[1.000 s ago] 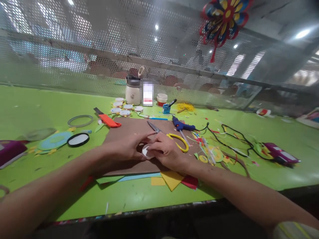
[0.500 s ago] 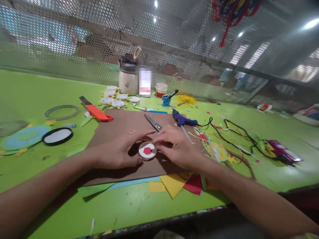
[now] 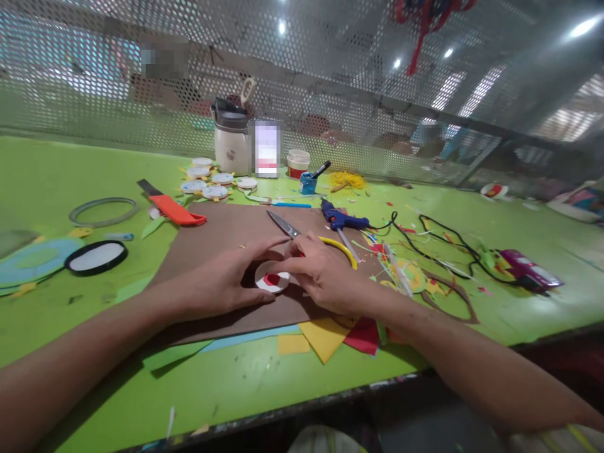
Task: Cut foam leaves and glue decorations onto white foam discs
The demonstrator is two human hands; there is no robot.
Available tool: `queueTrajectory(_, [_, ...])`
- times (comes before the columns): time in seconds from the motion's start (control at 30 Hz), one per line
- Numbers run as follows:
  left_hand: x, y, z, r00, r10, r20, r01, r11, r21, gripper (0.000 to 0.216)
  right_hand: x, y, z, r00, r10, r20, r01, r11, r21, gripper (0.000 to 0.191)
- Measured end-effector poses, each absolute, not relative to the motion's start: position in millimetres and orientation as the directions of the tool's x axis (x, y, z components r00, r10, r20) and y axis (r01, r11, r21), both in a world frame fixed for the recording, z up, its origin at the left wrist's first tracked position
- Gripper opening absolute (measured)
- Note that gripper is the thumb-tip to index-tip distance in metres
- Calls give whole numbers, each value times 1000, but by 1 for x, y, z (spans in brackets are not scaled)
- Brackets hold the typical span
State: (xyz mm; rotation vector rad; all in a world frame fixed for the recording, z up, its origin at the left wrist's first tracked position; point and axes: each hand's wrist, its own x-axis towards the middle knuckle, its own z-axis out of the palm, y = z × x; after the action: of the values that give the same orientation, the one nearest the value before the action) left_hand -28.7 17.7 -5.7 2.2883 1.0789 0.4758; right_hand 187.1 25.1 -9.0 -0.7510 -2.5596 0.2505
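A small round white disc [image 3: 279, 286] with a red paper shape [image 3: 270, 279] on its face lies on the brown board [image 3: 207, 251]. My left hand [image 3: 219, 277] curves round its left side, thumb in front and fingers behind, steadying it. Over the disc's right part, my right hand [image 3: 325, 274] has its fingers drawn together, tips touching the face by the red shape. Whether a small piece is pinched there is hidden. Just beyond my right hand lie scissors with yellow handles [image 3: 340, 248], partly covered by it.
A blue glue gun [image 3: 346, 219], its black cord [image 3: 453, 248] and paper scraps lie right. An orange-handled cutter [image 3: 177, 211] and black ring [image 3: 97, 258] lie left. Behind stand several white discs [image 3: 216, 192], a jug [image 3: 231, 148] and a paint pot [image 3: 308, 183]. Coloured paper [image 3: 325, 340] pokes out in front.
My right fingers have moved from the disc's right edge onto its face, covering part of the red shape. The scissors' yellow handle now shows. The whole view has shifted slightly.
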Motion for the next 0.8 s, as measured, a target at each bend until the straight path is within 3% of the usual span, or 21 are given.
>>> queueTrajectory(0.27, [-30,18,-6,632,765,119,558,-557,616,71,187,28,-10,-813,517,268,478,856,-198,28])
queueTrajectory(0.47, [-31,20,-6,647,753,119,560,-575,597,72,191,32,-13,-814,500,294,455,865,-211,26])
queueTrajectory(0.63, [-31,17,-5,640,759,116,583,-579,571,68,188,31,-13,-750,539,384,424,836,-347,29])
queueTrajectory(0.73, [-31,16,-4,609,786,104,621,-555,554,71,183,29,-10,-658,602,453,429,793,-432,20])
queueTrajectory(0.8, [-31,16,-4,602,794,87,628,-537,563,72,179,28,-8,-637,618,460,457,784,-420,12])
